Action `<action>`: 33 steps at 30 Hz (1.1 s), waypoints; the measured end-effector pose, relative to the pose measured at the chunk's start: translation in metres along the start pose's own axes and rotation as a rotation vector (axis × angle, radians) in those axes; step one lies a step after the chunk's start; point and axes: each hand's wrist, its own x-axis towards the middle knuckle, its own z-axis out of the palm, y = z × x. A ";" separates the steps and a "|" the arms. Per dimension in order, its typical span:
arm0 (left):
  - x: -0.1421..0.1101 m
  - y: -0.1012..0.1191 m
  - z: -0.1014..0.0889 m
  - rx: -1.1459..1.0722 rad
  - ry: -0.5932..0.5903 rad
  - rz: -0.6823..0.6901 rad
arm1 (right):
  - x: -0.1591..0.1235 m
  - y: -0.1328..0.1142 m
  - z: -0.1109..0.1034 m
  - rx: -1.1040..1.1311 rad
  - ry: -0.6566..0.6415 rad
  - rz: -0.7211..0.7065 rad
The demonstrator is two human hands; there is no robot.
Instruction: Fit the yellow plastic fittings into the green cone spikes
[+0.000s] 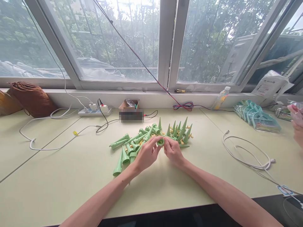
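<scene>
Both my hands meet over the middle of the table around one green plastic watering spike [160,142], its round open end turned toward me. My left hand [149,152] grips it from the left, thumb and fingers curled round the rim. From the right, my right hand [173,150] pinches its edge; whether a small part sits in those fingertips is hidden. Loose green spikes [125,157] with yellow valves lie in a heap to the left. Behind my right hand, several spikes with yellow valves [182,130] stand point up in a group.
A power strip [94,111], a small cardboard box [129,104] and a bottle [220,98] line the window side. White cable [248,157] coils at right, near bagged teal hangers [257,115]. Another person's hand [298,130] shows at the right edge.
</scene>
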 end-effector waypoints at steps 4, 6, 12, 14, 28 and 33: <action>0.006 0.007 -0.004 -0.140 0.068 -0.147 | -0.001 -0.005 0.000 -0.046 -0.014 -0.015; 0.009 0.011 -0.007 -0.242 0.095 -0.253 | -0.002 -0.009 0.000 -0.072 -0.015 -0.018; 0.015 0.016 -0.014 -0.532 0.102 -0.491 | 0.000 -0.014 0.000 -0.105 -0.013 -0.066; 0.016 0.017 -0.015 -0.578 0.103 -0.535 | 0.000 -0.013 0.000 -0.126 -0.023 -0.082; 0.013 0.011 -0.011 -0.729 0.068 -0.619 | -0.001 -0.008 0.000 -0.171 0.021 -0.142; 0.011 0.012 -0.011 -0.577 0.032 -0.524 | -0.001 -0.006 -0.002 -0.171 -0.003 -0.148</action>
